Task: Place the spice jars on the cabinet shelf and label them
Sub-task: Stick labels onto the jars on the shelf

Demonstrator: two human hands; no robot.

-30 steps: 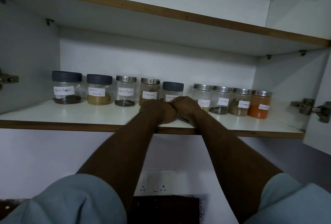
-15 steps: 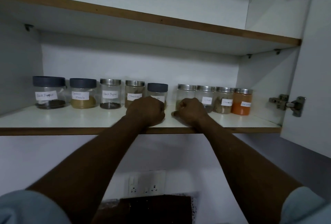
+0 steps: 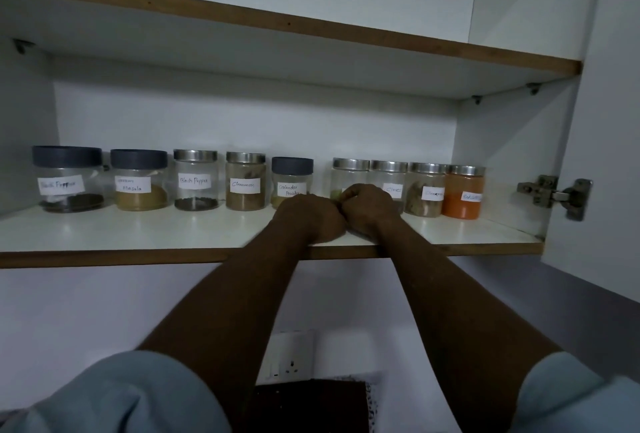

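Several labelled spice jars stand in a row at the back of the white cabinet shelf [image 3: 138, 228]: black pepper [image 3: 67, 178], masala [image 3: 139, 179], a second black pepper [image 3: 195, 179], cinnamon [image 3: 245, 185], coriander powder [image 3: 292, 178], then cloves [image 3: 389, 176], another cinnamon [image 3: 425, 188] and an orange red powder [image 3: 463, 195]. One steel-lidded jar [image 3: 349, 173] has its label hidden behind my right hand [image 3: 369, 206]. My left hand [image 3: 311, 216] rests beside it on the shelf. Both hands have curled fingers and touch knuckle to knuckle. Whether anything small sits between them is hidden.
The open cabinet door [image 3: 609, 155] with its metal hinge [image 3: 554, 195] stands at the right. An upper shelf [image 3: 311, 29] runs overhead. Below the cabinet are a wall socket [image 3: 291, 356] and a dark object [image 3: 311, 405].
My hands were together, drew slightly apart half a second ago, and now touch again in front of the jars. The camera has shifted a little.
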